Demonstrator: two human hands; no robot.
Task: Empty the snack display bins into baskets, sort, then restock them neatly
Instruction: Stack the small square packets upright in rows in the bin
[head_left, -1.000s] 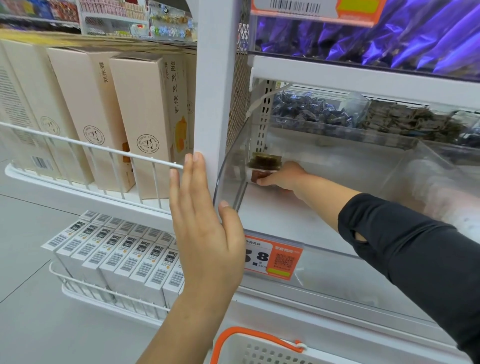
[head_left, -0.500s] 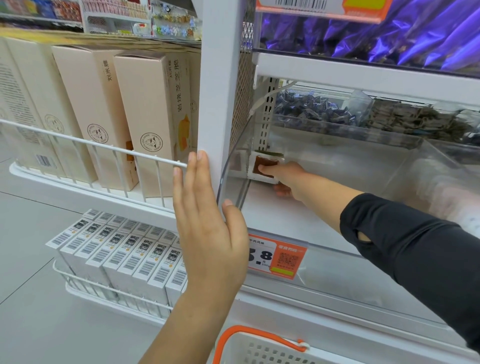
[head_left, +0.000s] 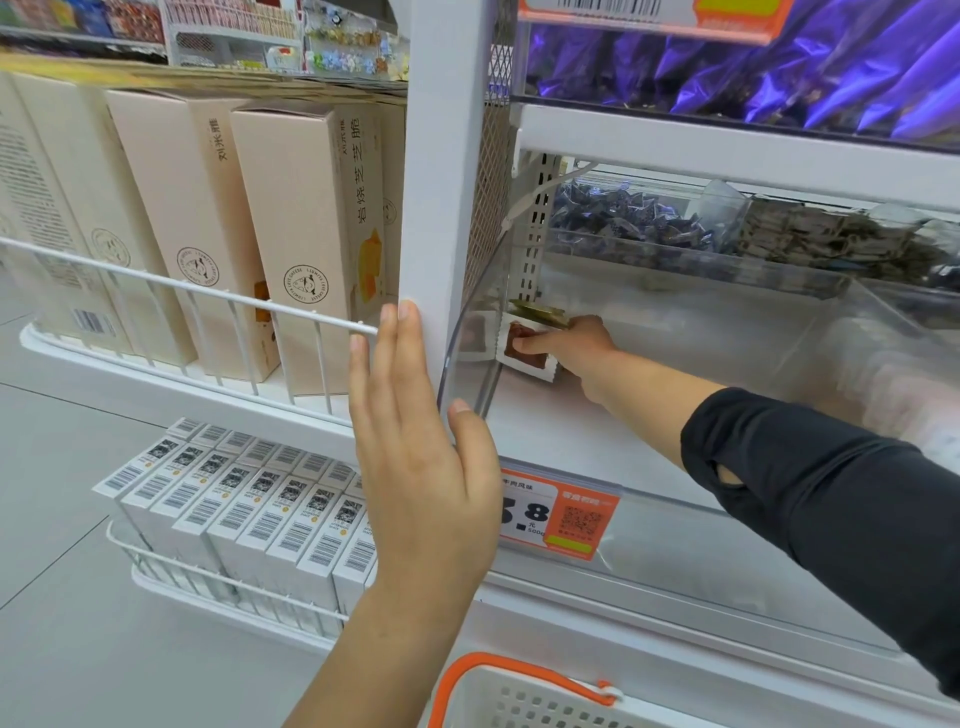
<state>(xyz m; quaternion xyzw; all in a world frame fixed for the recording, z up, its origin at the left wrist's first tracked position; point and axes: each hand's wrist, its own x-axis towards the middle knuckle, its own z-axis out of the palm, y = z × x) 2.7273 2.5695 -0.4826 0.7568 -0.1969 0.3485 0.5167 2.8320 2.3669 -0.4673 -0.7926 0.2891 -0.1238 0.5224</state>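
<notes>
Deep inside clear display bin (head_left: 753, 530), right hand (head_left: 569, 347) reaching to far left corner, fingers and thumb pinching white snack packet (head_left: 524, 353) with brown contents; second greenish packet (head_left: 537, 313) just above. Left hand (head_left: 421, 457) flat, fingers straight, resting on white shelf post (head_left: 441, 182) and bin's near left edge, holding nothing. White basket with orange handle (head_left: 519, 673) below, near.

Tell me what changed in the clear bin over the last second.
The right hand, deep in the clear plastic bin, tipped the white snack packet with the brown window from flat to upright and holds it there. The left hand stayed flat against the white shelf post.
</notes>
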